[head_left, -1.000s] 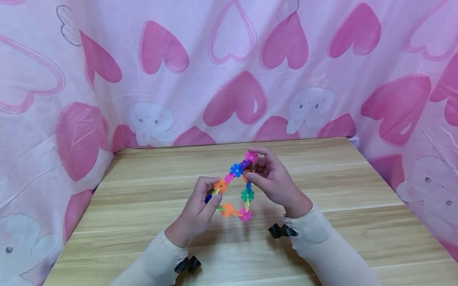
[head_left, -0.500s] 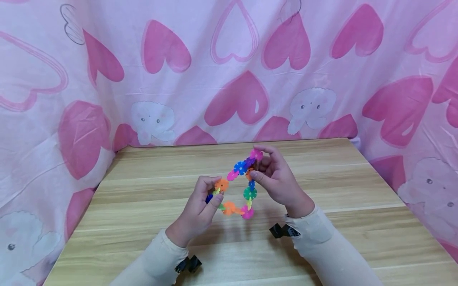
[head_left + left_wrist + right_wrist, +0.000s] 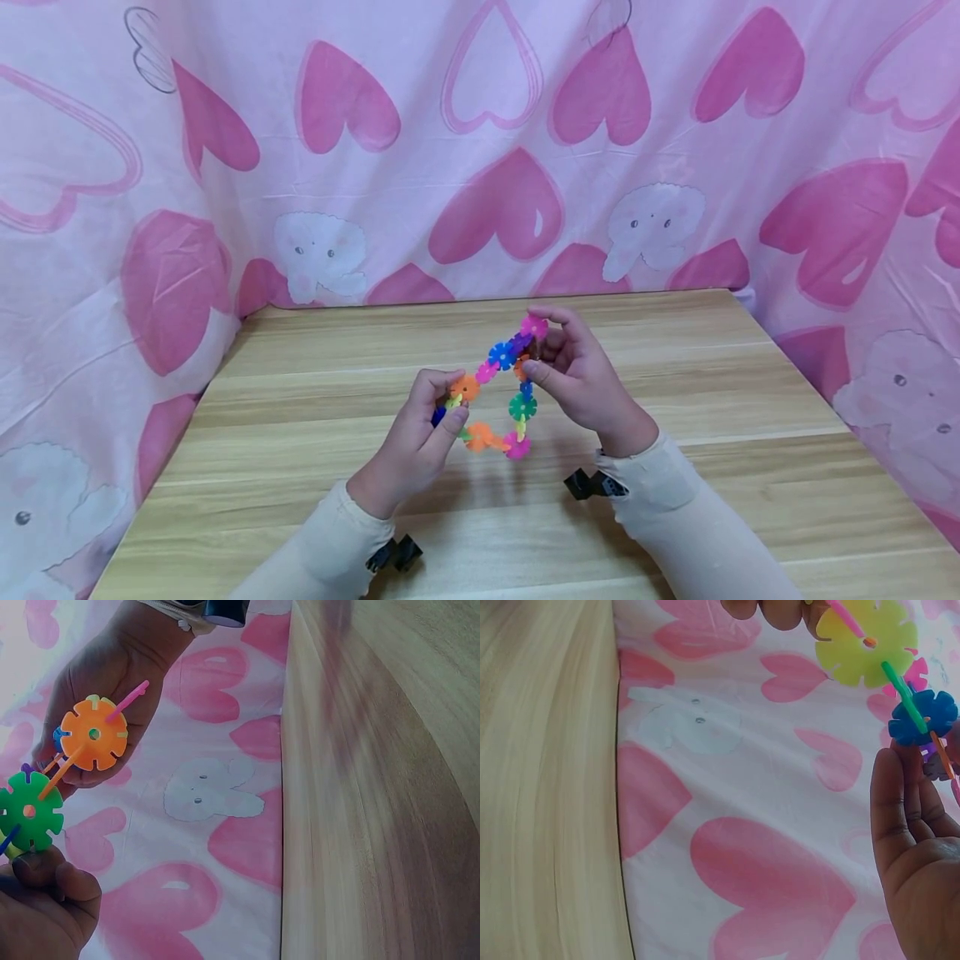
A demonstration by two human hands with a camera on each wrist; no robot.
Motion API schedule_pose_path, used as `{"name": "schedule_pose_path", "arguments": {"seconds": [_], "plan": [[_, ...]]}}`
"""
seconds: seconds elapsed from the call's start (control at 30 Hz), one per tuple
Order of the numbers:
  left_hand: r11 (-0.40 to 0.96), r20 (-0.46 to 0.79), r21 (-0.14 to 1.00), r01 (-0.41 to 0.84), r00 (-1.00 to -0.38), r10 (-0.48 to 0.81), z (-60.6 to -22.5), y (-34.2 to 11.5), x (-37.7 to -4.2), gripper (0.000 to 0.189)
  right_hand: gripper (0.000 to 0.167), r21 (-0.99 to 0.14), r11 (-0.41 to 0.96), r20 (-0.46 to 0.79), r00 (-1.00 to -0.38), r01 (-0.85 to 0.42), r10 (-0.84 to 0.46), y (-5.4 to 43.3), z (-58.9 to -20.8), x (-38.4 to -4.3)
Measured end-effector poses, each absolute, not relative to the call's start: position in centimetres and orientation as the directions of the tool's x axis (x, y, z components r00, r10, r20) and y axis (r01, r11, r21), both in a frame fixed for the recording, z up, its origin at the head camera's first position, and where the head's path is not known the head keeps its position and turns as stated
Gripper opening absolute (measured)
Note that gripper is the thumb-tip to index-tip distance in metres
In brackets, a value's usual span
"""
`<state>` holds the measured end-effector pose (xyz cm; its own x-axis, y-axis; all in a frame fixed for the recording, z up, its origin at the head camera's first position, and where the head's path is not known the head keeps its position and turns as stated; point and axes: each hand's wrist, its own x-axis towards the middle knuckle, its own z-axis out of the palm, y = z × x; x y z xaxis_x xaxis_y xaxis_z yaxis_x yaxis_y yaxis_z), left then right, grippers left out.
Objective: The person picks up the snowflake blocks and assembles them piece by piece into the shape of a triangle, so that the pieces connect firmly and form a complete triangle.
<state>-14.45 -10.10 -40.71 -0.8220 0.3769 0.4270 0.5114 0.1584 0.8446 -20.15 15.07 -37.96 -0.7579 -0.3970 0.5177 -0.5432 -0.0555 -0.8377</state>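
Observation:
Snowflake-shaped plastic discs are slotted together into a loop, held above the table in the head view. My left hand pinches its left side between thumb and fingers, beside an orange disc. At its upper right, my right hand grips the loop with the thumb near another orange piece, a fingertip touching a pink disc. In the left wrist view, a green disc sits above my left fingertips. A blue disc shows by my right fingers in the right wrist view. Finger contact partly hides several discs.
The wood-grain table spreads beneath both hands. A pink curtain printed with hearts encloses its back and sides. Black wrist cameras sit below the cream sleeves.
Compared with a second ago, my right hand and the upper right of the loop are slightly farther right. Both hands keep their hold; the last half second shows only a tiny shift.

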Motion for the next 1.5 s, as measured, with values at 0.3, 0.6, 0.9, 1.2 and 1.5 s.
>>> {"name": "schedule_pose_path", "arguments": {"seconds": [0.3, 0.6, 0.9, 1.2, 1.5], "plan": [[0.164, 0.425, 0.844, 0.51, -0.824, 0.375, -40.7, -10.1, -14.4, 0.033, 0.063, -0.836, -0.049, 0.519, -0.76, -0.546, -0.391, 15.2, -38.0, -20.2], [0.154, 0.412, 0.852, 0.501, -0.822, 0.393, -40.6, -10.1, -14.4, 0.033, 0.062, -0.844, 0.007, 0.483, -0.764, -0.537, -0.427, 14.9, -37.7, -19.9], [0.169, 0.39, 0.858, 0.486, -0.828, 0.402, -40.8, -10.0, -14.5, 0.03, 0.064, -0.844, 0.046, 0.469, -0.778, -0.534, -0.419, 14.8, -37.9, -19.8], [0.164, 0.327, 0.893, 0.42, -0.854, 0.405, -41.2, -10.0, -14.9, 0.043, 0.078, -0.905, 0.131, 0.348, -0.882, -0.404, -0.317, 14.0, -38.1, -20.1], [0.141, 0.301, 0.919, 0.369, -0.885, 0.355, -41.2, -10.3, -15.1, 0.039, 0.015, -0.946, 0.07, 0.295, -0.931, -0.316, -0.215, 13.4, -38.5, -19.9]]}}
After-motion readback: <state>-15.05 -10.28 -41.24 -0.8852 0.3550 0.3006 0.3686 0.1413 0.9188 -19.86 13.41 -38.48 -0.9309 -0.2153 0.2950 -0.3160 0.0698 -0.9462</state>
